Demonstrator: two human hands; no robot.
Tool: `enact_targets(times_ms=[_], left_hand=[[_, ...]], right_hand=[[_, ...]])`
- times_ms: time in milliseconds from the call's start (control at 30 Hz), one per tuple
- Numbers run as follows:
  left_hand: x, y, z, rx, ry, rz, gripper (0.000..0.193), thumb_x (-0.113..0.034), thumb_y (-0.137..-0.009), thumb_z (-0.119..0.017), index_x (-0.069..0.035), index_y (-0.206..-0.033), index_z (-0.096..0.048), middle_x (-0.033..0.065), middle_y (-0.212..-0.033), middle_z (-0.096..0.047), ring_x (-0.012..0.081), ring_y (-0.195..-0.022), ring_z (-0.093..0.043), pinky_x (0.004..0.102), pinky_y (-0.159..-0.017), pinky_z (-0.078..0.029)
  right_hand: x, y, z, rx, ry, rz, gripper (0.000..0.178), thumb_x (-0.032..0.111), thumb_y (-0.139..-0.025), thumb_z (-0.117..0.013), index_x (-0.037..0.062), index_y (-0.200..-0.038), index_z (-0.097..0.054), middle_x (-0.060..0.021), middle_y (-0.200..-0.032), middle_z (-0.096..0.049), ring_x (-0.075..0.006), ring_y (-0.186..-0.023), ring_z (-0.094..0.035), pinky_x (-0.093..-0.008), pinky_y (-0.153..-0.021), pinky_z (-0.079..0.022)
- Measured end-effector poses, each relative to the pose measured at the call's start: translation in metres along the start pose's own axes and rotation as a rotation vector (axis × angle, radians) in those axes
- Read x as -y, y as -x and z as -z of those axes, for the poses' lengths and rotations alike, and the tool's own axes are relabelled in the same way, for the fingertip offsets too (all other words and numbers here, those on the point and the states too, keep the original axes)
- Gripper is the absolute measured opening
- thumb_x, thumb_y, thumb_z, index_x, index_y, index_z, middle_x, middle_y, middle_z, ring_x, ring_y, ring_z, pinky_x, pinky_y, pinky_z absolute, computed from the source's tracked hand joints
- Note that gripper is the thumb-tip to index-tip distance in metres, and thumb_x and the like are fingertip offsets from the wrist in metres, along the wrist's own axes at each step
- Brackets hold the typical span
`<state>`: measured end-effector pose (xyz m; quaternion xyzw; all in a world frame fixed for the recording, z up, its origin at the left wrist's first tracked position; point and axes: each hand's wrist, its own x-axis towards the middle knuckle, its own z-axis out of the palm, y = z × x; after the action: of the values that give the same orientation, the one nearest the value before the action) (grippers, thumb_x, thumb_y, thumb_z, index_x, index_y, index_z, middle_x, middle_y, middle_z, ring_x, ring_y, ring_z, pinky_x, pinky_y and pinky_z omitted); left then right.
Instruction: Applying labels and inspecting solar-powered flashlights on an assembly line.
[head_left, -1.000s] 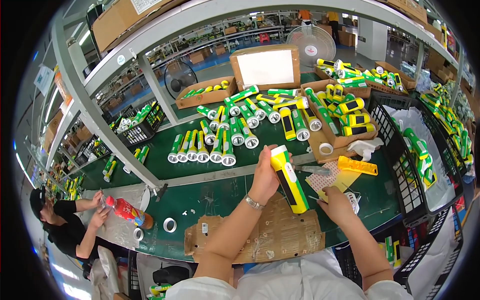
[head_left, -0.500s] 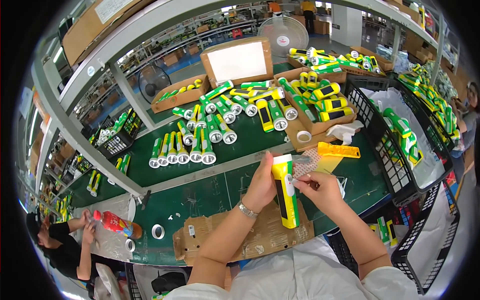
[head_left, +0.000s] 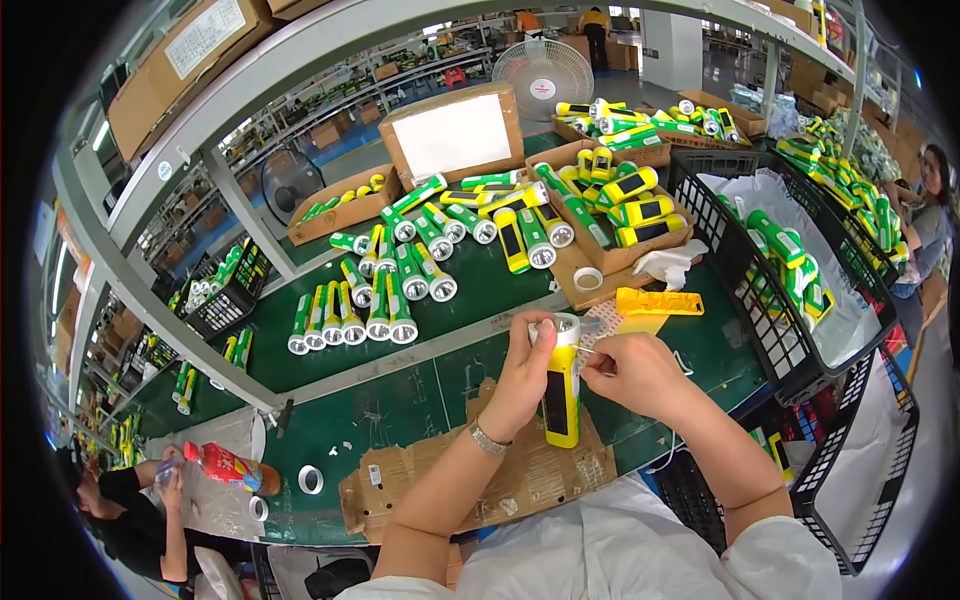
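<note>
Head view: the left hand (head_left: 522,372) is wrapped around a yellow flashlight (head_left: 562,392), fingers clenched on its body, holding it nearly upright just above the torn cardboard sheet (head_left: 470,490) on the green bench (head_left: 400,410). The right hand (head_left: 635,370) sits against the lamp's head end, fingertips pinched on something thin and pale there; what exactly, the picture doesn't show. The risk looks like this: that small piece could slip from the pinch and drop among the cardboard scraps, or the lamp could twist in the grip if pressed sideways.
</note>
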<state>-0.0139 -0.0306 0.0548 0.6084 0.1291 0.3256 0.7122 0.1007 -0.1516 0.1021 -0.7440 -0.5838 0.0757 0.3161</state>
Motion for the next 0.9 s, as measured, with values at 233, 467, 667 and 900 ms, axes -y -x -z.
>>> enact_targets(times_ms=[233, 467, 667, 900], left_hand=[[0.002, -0.001, 0.004, 0.078, -0.070, 0.077, 0.032, -0.036, -0.093, -0.041, -0.008, -0.108, -0.038, 0.0066, -0.099, -0.048, 0.0110, -0.090, -0.046, 0.0243, -0.077, -0.040], [-0.004, -0.007, 0.007, 0.095, 0.426, 0.137, 0.057, -0.031, -0.089, -0.051, -0.005, -0.130, -0.023, 0.0128, -0.118, -0.042, 0.0200, -0.111, -0.044, 0.0342, -0.095, -0.035], [0.024, -0.007, -0.001, 0.074, -0.445, -0.134, 0.084, -0.013, -0.071, -0.069, -0.004, -0.135, -0.015, 0.0161, -0.129, -0.033, 0.0256, -0.119, -0.036, 0.0345, -0.099, -0.030], [0.035, -0.030, 0.041, -0.212, -0.349, -0.076, 0.069, -0.013, -0.074, -0.067, -0.001, -0.129, -0.027, 0.0095, -0.113, -0.044, 0.0191, -0.100, -0.047, 0.0315, -0.088, -0.039]], right_hand=[[-0.008, -0.003, -0.006, 0.085, -0.161, 0.002, 0.015, 0.014, -0.069, -0.066, 0.0004, -0.071, -0.061, -0.0109, -0.063, -0.061, -0.0242, -0.058, -0.060, -0.0325, -0.056, -0.047], [-0.025, -0.004, -0.016, -0.033, -0.424, -0.202, 0.022, 0.020, -0.073, -0.066, -0.0016, -0.073, -0.061, -0.0091, -0.063, -0.061, -0.0166, -0.057, -0.059, -0.0295, -0.056, -0.046], [-0.018, -0.007, -0.022, -0.124, -0.493, -0.223, 0.016, 0.011, -0.076, -0.065, -0.0032, -0.073, -0.060, -0.0022, -0.062, -0.057, -0.0054, -0.055, -0.049, -0.0205, -0.052, -0.041], [-0.031, 0.013, -0.024, -0.134, -0.320, -0.246, 0.012, 0.010, -0.079, -0.061, -0.0028, -0.078, -0.060, -0.0048, -0.066, -0.060, -0.0082, -0.058, -0.053, -0.0215, -0.056, -0.043]])
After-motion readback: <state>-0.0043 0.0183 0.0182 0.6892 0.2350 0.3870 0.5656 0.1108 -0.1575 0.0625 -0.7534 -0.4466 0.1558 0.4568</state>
